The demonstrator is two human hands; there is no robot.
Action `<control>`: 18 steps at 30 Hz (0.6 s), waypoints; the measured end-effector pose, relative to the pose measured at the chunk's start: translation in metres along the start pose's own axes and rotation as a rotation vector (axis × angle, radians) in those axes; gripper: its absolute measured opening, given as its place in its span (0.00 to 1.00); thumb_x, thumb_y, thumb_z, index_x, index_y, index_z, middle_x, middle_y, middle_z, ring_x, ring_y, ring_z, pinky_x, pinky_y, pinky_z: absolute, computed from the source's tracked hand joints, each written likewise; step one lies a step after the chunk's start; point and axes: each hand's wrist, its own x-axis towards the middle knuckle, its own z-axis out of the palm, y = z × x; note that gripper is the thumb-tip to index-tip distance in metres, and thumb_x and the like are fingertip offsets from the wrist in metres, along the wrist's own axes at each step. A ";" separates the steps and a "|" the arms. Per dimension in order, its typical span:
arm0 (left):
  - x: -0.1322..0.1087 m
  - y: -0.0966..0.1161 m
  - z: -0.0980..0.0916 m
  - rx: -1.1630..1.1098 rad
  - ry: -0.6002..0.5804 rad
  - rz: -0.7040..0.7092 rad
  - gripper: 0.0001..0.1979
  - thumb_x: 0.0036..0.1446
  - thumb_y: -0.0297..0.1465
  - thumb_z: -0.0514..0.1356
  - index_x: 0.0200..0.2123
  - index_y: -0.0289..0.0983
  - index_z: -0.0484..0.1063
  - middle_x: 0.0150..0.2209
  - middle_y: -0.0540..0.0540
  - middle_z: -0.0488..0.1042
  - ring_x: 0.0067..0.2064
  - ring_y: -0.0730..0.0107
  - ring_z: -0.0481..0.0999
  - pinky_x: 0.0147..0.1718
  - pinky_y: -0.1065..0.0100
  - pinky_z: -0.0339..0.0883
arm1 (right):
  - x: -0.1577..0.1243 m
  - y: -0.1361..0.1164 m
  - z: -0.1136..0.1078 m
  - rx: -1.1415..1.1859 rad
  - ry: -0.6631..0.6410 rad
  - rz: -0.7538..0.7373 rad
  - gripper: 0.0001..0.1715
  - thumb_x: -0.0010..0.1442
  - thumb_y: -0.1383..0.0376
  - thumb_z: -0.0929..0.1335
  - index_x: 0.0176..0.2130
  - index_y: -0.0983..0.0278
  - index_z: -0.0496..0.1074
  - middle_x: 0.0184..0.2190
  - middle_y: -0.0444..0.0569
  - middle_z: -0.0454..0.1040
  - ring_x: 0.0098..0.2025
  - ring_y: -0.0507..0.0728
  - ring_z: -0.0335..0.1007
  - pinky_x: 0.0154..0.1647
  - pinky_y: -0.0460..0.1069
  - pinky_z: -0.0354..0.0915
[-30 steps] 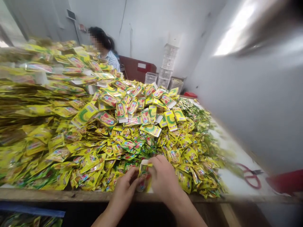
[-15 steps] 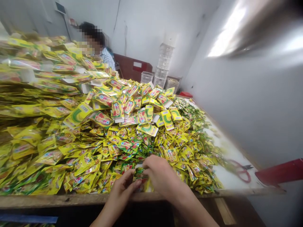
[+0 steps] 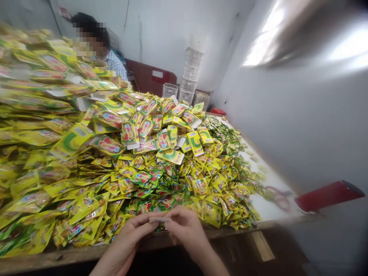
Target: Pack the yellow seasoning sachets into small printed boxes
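Note:
Both of my hands meet low in the middle, by the table's front edge. My left hand [image 3: 133, 232] is closed on the left end of a small carton [image 3: 160, 219], thumb on the near side. On the opposite end, the fingers of my right hand [image 3: 185, 229] are closed too. Little of the carton shows beyond a pale edge; the hands hide the rest. Just past my fingertips lie green foil sachets [image 3: 146, 177] with red pictures. Yellow sachets [image 3: 202, 186] spread around them, and printed yellow-green cartons [image 3: 163, 141], some with white flaps out, lie heaped behind.
A high pile of cartons and sachets fills the left side. Red-handled scissors [image 3: 280, 197] and a red cylindrical object [image 3: 329, 196] lie at the right of the white tabletop [image 3: 266, 209]. A person [image 3: 116, 65] sits behind the pile. White crates [image 3: 191, 71] are stacked by the wall.
My right hand has come down beside the left, and the carton, whose printed face showed before, now shows mostly a pale edge. The view has shifted to the right.

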 end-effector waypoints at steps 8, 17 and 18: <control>0.019 -0.020 -0.005 0.139 0.313 0.197 0.18 0.51 0.42 0.67 0.45 0.43 0.79 0.49 0.46 0.80 0.56 0.54 0.73 0.59 0.57 0.62 | 0.023 -0.009 0.001 -0.144 0.101 -0.270 0.08 0.56 0.60 0.73 0.37 0.58 0.82 0.32 0.49 0.77 0.35 0.57 0.73 0.33 0.48 0.71; 0.030 -0.014 -0.007 0.375 0.304 0.375 0.14 0.53 0.41 0.65 0.41 0.42 0.81 0.40 0.47 0.83 0.43 0.60 0.81 0.45 0.67 0.75 | 0.029 0.005 0.003 -0.076 0.172 -0.148 0.09 0.50 0.61 0.75 0.32 0.63 0.79 0.25 0.45 0.74 0.17 0.50 0.67 0.16 0.44 0.64; 0.031 -0.012 -0.007 0.405 0.299 0.405 0.12 0.53 0.41 0.65 0.38 0.42 0.81 0.39 0.47 0.83 0.42 0.61 0.81 0.44 0.67 0.75 | 0.029 0.003 0.002 -0.121 0.170 -0.167 0.08 0.51 0.62 0.75 0.32 0.63 0.79 0.24 0.45 0.74 0.17 0.50 0.68 0.17 0.44 0.65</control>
